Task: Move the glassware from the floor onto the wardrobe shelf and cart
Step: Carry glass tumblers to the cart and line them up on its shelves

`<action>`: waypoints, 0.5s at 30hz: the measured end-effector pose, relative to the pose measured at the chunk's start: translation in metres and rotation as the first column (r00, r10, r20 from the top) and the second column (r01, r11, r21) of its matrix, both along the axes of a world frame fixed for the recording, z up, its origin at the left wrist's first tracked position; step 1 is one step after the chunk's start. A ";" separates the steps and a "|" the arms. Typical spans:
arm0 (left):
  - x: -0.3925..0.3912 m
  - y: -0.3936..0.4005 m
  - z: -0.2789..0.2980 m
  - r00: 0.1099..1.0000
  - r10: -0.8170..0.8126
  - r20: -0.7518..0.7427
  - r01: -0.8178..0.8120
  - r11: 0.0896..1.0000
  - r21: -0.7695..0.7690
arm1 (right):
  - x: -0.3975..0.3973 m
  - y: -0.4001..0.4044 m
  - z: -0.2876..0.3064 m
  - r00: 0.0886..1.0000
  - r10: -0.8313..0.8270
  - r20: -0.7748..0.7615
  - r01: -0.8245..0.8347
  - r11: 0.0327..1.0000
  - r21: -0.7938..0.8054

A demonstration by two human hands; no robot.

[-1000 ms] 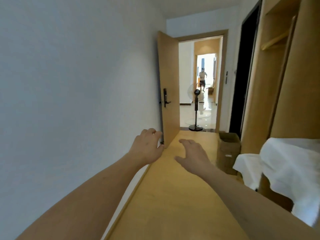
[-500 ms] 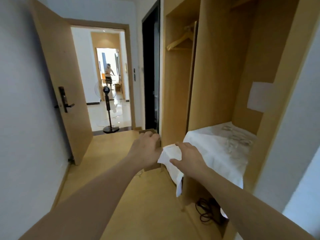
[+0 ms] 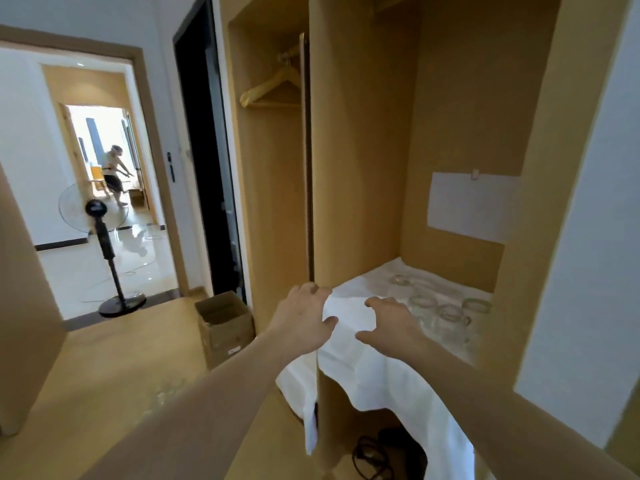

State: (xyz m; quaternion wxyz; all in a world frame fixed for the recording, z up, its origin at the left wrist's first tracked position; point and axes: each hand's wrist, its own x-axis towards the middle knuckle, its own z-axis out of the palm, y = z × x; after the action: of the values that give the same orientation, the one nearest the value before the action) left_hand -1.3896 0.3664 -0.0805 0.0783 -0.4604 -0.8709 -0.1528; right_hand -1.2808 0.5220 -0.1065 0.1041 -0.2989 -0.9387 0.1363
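Observation:
Several clear glasses [image 3: 446,313] stand on a white cloth [image 3: 367,372] that covers the wardrobe shelf [image 3: 322,403] and hangs over its front. More glassware [image 3: 166,393] shows faintly on the wooden floor, partly hidden behind my left forearm. My left hand [image 3: 304,313] is at the cloth's left front corner, fingers spread and relaxed, holding nothing. Just left of the glasses, my right hand [image 3: 391,320] hovers over the cloth with spread fingers and is also empty. No cart is in view.
An open cardboard box [image 3: 225,327] stands on the floor left of the wardrobe. Black cables [image 3: 374,452] lie under the shelf. A standing fan [image 3: 104,244] is in the doorway, with a person [image 3: 114,174] in a far room. A wooden hanger [image 3: 273,88] hangs above.
My view has swung right from the hallway and door to the wardrobe shelf. Both hands moved with it and now sit over the cloth's front, fingers more spread.

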 end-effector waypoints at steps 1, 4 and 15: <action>-0.013 0.015 0.000 1.000 -0.006 -0.011 0.006 1.000 -0.014 | -0.012 0.014 -0.001 1.000 -0.010 -0.007 0.010 1.000 -0.024; -0.047 0.061 0.000 0.999 -0.029 0.016 0.029 0.999 -0.037 | -0.041 0.054 -0.006 0.998 -0.054 -0.016 0.052 0.993 -0.107; -0.112 0.223 -0.033 0.971 -0.211 0.114 0.225 0.966 -0.125 | -0.075 0.181 -0.025 0.922 -0.388 -0.016 0.382 0.914 -0.138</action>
State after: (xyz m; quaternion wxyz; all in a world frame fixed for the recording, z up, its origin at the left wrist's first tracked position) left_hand -1.5014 0.5893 -0.1140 -0.0144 -0.5497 -0.8261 -0.1230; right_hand -1.3556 0.7033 -0.1320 0.1291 -0.4809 -0.8480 0.1816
